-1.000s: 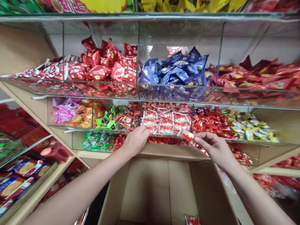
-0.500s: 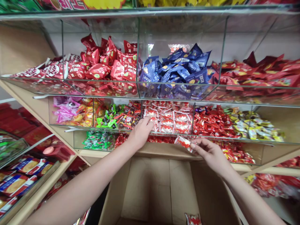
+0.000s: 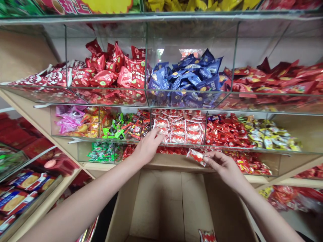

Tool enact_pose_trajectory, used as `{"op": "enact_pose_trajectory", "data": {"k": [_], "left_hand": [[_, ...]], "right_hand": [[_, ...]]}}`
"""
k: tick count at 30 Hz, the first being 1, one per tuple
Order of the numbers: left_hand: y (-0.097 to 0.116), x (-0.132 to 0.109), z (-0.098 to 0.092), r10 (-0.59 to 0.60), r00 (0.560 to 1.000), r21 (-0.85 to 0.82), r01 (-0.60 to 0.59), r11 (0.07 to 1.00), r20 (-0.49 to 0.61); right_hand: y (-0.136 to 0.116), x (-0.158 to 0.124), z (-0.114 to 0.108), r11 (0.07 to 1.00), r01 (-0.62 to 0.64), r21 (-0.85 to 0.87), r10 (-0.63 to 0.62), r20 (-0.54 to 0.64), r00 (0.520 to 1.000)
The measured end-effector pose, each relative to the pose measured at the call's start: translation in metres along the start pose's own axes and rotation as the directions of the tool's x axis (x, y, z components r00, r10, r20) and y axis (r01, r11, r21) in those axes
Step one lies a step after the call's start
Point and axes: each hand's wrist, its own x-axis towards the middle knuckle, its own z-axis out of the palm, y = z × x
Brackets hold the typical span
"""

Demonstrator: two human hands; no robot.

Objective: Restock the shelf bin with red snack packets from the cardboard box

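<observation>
Red-white packet (image 3: 196, 157), tilted, pinched by one end between thumb and fingers of right hand (image 3: 228, 169), at far edge of cardboard box (image 3: 224, 205). Light pinch on wrapper end probably best, avoids crushing contents. Right hand reaches in from side, fingers curled. Left hand (image 3: 147, 148) apart from right, fingertips bent down at stacked packets (image 3: 178, 131) on shelf; gripping one or not, cannot tell. Loose packet (image 3: 207, 235) inside box. Blue packs (image 3: 189, 75) above.

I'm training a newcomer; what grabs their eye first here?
First, the blue packets, heaped mid-shelf between red packets. Then the red-and-white candy in the right hand, by the cardboard box's far edge. Below the blue, matching candies lie in rows near the left hand.
</observation>
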Motion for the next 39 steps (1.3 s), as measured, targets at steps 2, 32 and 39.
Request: {"op": "enact_pose_trajectory", "data": {"k": [2, 32, 39], "left_hand": [[-0.002, -0.001, 0.002, 0.014, 1.0, -0.01, -0.015, 1.0, -0.024], [0.062, 0.072, 0.013, 0.006, 0.988, -0.057, -0.015, 0.998, -0.152], [0.057, 0.073, 0.018, 0.216, 0.953, -0.069, -0.236, 0.969, -0.213]], "right_hand": [[0.001, -0.001, -0.002, 1.0, -0.004, 0.004, 0.004, -0.003, 1.0], [-0.04, 0.08, -0.016, 0.865, 0.119, -0.487, -0.228, -0.171, 0.958], [-0.029, 0.082, -0.001, 0.689, 0.253, -0.679, -0.514, -0.212, 0.831]]}}
